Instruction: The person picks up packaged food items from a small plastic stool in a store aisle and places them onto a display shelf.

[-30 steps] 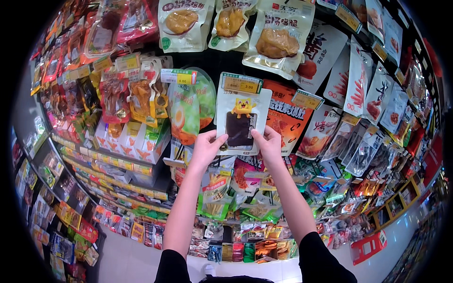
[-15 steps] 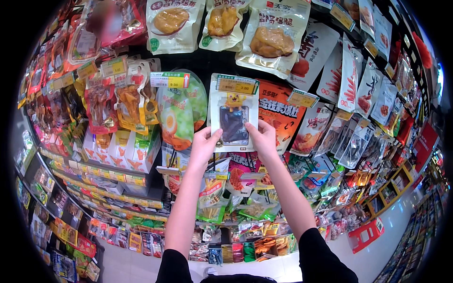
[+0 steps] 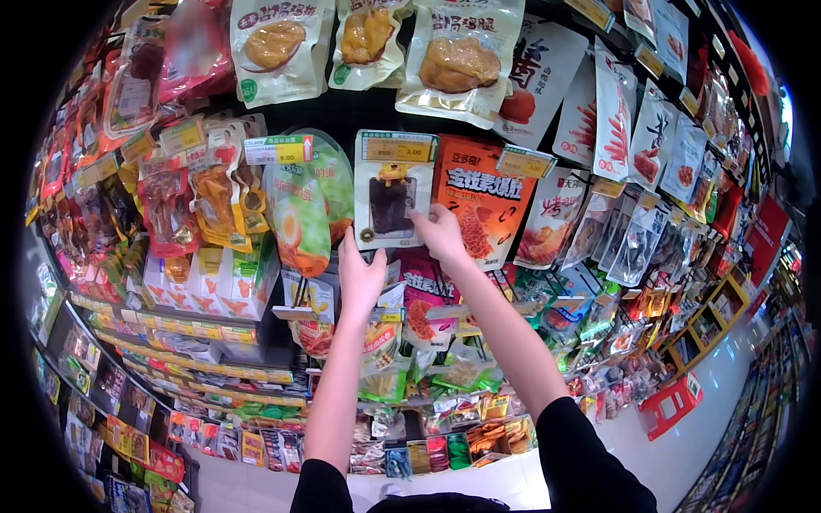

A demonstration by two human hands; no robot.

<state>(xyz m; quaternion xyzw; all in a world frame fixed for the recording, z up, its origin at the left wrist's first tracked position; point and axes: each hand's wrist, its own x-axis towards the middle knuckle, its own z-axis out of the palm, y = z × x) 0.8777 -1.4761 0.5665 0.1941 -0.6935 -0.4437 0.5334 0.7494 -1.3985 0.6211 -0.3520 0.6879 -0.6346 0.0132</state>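
Note:
A white snack packet [image 3: 369,197] with a clear window showing dark contents hangs upright in front of me, its top behind a yellow price tag [image 3: 395,151]. My right hand [image 3: 442,237] grips its lower right edge, a digit over the window and other fingers partly hidden. At the lower left corner my left hand [image 3: 362,275] has thumb and forefinger apart, fingertips beside the packet's edge. Left of it hangs a green packet with an egg picture [image 3: 310,201], close to those fingertips. To the right an orange packet [image 3: 475,205] hangs, just behind my right hand.
Cream-coloured meat packets [image 3: 462,64] hang in the row above. Red and yellow packets [image 3: 224,197] crowd the left, above white boxes [image 3: 214,282]. Metal hooks with price tags [image 3: 526,161] jut toward me. Lower shelves [image 3: 214,329] bend around below, and a red sign [image 3: 671,406] stands at lower right.
The view has shifted, so the rack sits further left. My left hand has slipped off the packet's front to its lower left corner. The right hand remains on its right edge.

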